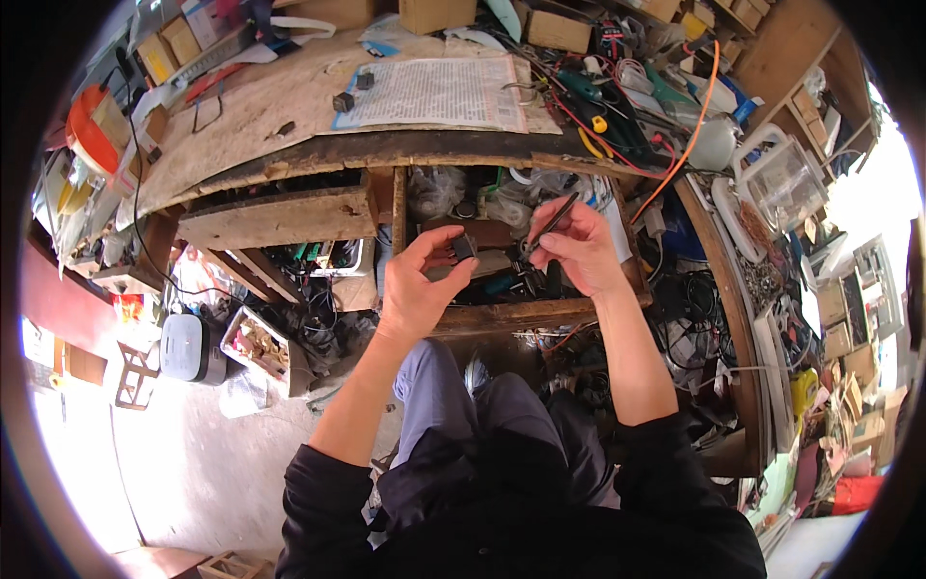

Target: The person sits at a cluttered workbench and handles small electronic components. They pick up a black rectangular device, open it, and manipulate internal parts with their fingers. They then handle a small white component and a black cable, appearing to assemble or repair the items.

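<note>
Small black block-shaped part (464, 248), possibly a relay or plug, held above the open wooden drawer (540, 311), just under the counter's front edge. Left hand (422, 287) has it: grip pinching the part between thumb and fingertips, palm turned up toward the camera. Right hand (577, 246) sits just beside it, grip pressed together on a thin dark tool (552, 222), a pen or a probe; the tool slants up and to the right, its lower end pointing toward the black part. Whether tip and part touch, cannot tell at this size.

Drawer beneath both hands crammed with cables, plastic bags and dark odds and ends. A second, closed wooden drawer (275, 218) to the left. On the counter (260, 106) above: a printed sheet (439, 93), two small black cubes (352, 92) near its left edge, an orange cable (690, 135) curving down the right side, tangled red wires and tools. Clear plastic box (786, 183) far right. Person seated, dark trousers and dark sleeves; a white appliance (183, 345) on the floor lower left
</note>
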`<action>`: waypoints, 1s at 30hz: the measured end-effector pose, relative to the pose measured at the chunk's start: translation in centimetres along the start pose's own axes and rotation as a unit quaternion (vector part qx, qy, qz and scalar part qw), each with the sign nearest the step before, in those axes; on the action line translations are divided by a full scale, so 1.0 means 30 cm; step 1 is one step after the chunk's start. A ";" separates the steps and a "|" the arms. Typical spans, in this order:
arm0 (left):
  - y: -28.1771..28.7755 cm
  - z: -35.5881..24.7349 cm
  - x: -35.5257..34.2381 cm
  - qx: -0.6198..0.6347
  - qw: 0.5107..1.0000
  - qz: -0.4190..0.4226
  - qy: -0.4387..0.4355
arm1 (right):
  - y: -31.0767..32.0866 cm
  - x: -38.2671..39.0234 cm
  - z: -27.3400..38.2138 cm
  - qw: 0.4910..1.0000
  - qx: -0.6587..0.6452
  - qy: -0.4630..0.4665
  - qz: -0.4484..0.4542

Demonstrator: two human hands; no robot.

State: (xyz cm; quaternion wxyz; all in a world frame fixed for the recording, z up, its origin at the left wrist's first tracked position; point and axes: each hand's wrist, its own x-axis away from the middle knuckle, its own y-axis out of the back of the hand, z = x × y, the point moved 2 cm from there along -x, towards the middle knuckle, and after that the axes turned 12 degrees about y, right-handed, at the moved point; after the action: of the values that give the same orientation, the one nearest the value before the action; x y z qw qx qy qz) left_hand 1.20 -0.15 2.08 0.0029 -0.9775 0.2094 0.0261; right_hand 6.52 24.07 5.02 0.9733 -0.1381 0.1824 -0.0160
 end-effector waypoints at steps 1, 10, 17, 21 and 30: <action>0.002 0.005 -0.002 0.001 0.999 0.031 0.014 | -0.009 0.020 -0.010 1.000 -0.009 0.018 -0.014; 0.022 0.028 -0.034 0.092 0.962 0.239 0.092 | -0.161 0.142 -0.057 0.992 -0.003 0.104 -0.071; 0.023 0.013 -0.031 0.017 0.951 0.290 0.110 | -0.174 0.198 -0.056 0.992 0.015 0.094 -0.077; 0.023 0.012 -0.029 -0.014 0.939 0.321 0.120 | -0.181 0.231 -0.053 0.994 0.040 0.074 -0.062; 0.004 0.025 -0.031 -0.103 0.920 0.359 0.120 | -0.181 0.287 -0.104 0.993 0.041 0.070 -0.090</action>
State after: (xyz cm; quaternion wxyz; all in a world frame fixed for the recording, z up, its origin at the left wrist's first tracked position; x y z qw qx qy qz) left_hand 0.27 0.13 1.39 -0.1328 -0.8274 0.5412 -0.0702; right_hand 13.54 17.31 0.68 0.9576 -0.1124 0.2363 -0.1203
